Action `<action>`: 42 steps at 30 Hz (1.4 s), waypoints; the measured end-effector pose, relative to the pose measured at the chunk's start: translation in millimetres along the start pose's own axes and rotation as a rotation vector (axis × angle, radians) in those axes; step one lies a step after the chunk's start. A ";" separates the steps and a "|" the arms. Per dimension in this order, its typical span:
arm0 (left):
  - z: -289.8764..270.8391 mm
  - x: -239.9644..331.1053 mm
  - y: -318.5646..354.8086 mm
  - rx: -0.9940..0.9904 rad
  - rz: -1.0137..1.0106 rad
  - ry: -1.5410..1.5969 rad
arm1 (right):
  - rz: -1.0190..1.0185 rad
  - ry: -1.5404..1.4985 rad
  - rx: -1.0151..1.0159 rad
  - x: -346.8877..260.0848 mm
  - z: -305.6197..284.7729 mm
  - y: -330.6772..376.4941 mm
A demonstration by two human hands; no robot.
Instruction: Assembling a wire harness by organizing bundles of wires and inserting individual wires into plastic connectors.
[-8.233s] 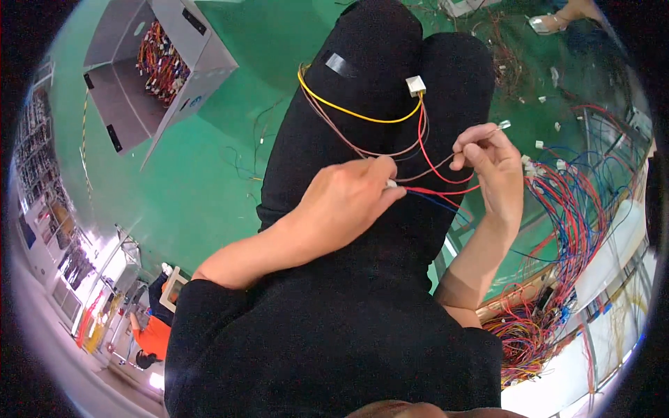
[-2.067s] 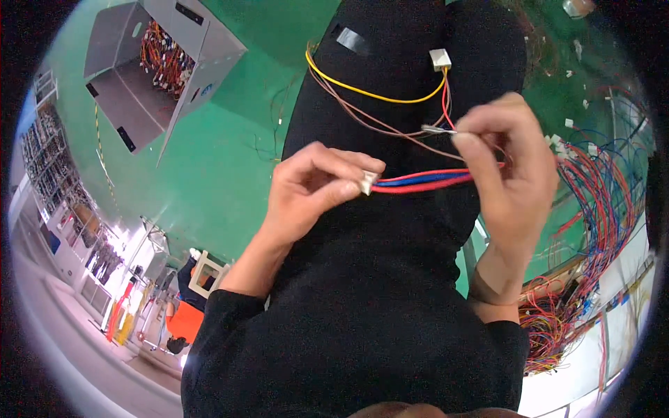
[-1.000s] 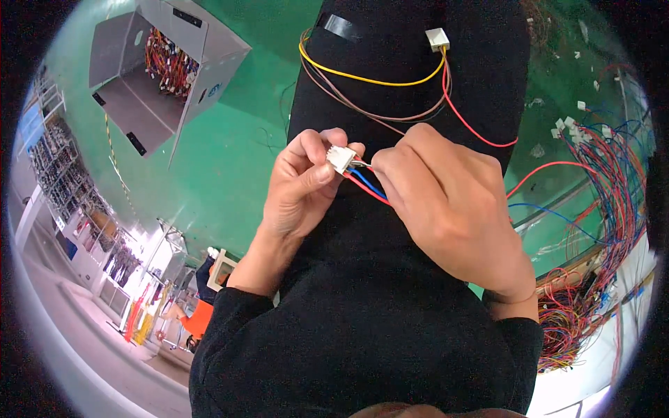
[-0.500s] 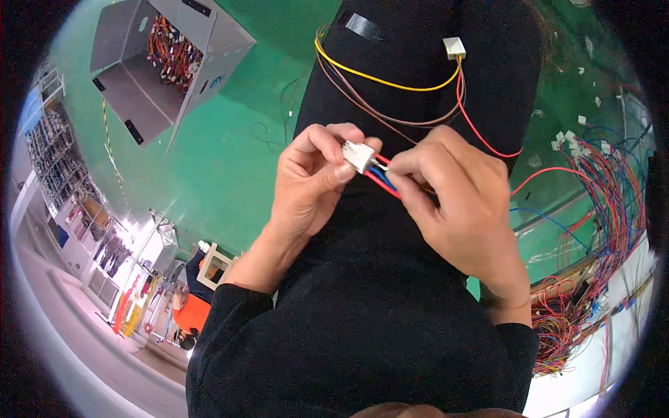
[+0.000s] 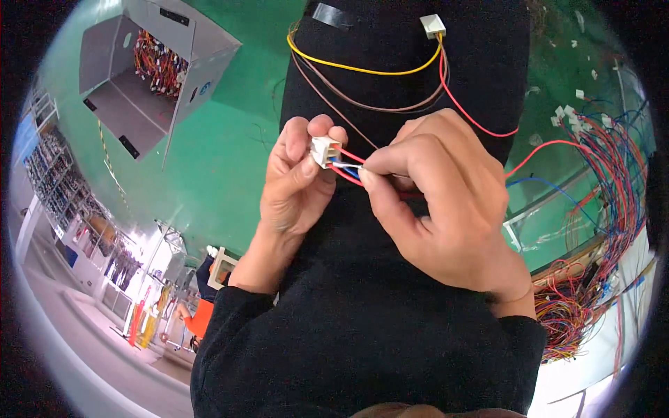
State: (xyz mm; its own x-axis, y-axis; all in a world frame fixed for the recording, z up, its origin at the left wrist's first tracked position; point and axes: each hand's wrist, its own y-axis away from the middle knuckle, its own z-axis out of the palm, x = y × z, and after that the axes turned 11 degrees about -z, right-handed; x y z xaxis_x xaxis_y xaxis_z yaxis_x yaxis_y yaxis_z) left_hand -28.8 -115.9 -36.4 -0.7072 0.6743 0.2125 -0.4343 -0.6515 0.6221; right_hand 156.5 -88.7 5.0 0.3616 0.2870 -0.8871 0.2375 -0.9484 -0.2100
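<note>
Between the thumb and fingers of my left hand [image 5: 296, 177] is a white plastic wire connector [image 5: 325, 151]. Red and blue wires [image 5: 346, 171] run out of its right side. My right hand [image 5: 446, 195] pinches a thin white-tipped wire [image 5: 350, 165] close to the connector's openings; whether its tip is inside I cannot tell. On my black-clad lap, farther off, lies a second white connector [image 5: 433, 26]. Yellow, brown and red wires come from it, the yellow wire [image 5: 362, 70] curving to the left and the red one to the right.
At the far left a grey box [image 5: 132, 90] on the green floor holds bundled wires [image 5: 160, 63]. To my right, many loose red and blue wires [image 5: 613, 174] with white connectors spill over a ledge. A person in orange [image 5: 201, 319] is at the lower left.
The connector in my left hand has shifted left and turned, so its openings now show. My right hand has moved slightly left with it, still pinching the wire.
</note>
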 end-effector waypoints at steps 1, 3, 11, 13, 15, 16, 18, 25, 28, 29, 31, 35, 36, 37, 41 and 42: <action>0.0 -1.3 -1.6 0.000 -0.004 0.000 | 0.004 0.001 0.002 1.8 0.5 0.8; 0.2 -4.2 -3.9 -0.078 0.007 0.100 | -0.080 0.038 0.074 6.3 1.5 1.2; 6.6 -5.5 -2.2 -0.024 0.006 0.009 | -0.128 0.046 0.039 9.3 1.0 1.0; 8.1 -5.3 -2.1 -0.018 0.040 0.002 | -0.114 0.026 0.010 7.7 -1.7 -0.9; 8.6 -4.8 -2.2 -0.016 0.007 0.003 | -0.045 -0.041 0.000 6.0 -2.8 -2.0; 8.5 -4.9 -3.1 -0.029 0.013 -0.002 | -0.029 -0.057 0.014 6.3 -1.4 -1.8; 9.9 -4.6 -3.9 -0.018 0.016 -0.013 | -0.018 -0.031 -0.008 6.1 -2.4 -1.7; 6.6 -3.5 -2.5 -0.043 0.084 -0.168 | 0.001 0.030 -0.102 0.1 -0.3 -7.9; 4.0 -3.4 -2.8 -0.063 0.140 -0.296 | -0.080 0.023 -0.074 7.0 5.5 -5.7; 3.6 -3.2 -3.2 -0.064 0.167 -0.352 | -0.082 0.022 -0.077 7.8 5.2 -5.5; 3.4 -4.2 -3.2 -0.051 0.186 -0.390 | -0.049 0.059 -0.141 9.7 4.2 -5.0; 4.0 -7.1 -4.2 -0.043 0.211 -0.442 | -0.068 0.035 -0.140 16.0 7.0 -1.5; 2.9 -8.7 -4.6 -0.044 0.213 -0.440 | -0.065 0.006 -0.144 18.3 7.6 -1.0; 0.6 -11.0 -4.8 -0.052 0.235 -0.473 | -0.062 -0.022 -0.149 19.8 7.4 -0.5; 7.2 -8.9 -2.9 -0.003 0.165 -0.385 | 0.089 -0.170 -0.210 22.9 0.9 2.7; 8.8 -9.1 -3.6 -0.002 0.167 -0.383 | 0.040 -0.090 -0.184 21.0 -0.7 2.6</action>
State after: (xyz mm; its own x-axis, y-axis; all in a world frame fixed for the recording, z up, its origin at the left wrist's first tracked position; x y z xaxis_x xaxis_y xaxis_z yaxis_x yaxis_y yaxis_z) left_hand -15.9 -116.7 -34.0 -0.5093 0.6400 0.5754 -0.3330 -0.7630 0.5540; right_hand 165.4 -85.0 -13.9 0.2943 0.2290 -0.9279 0.3880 -0.9159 -0.1030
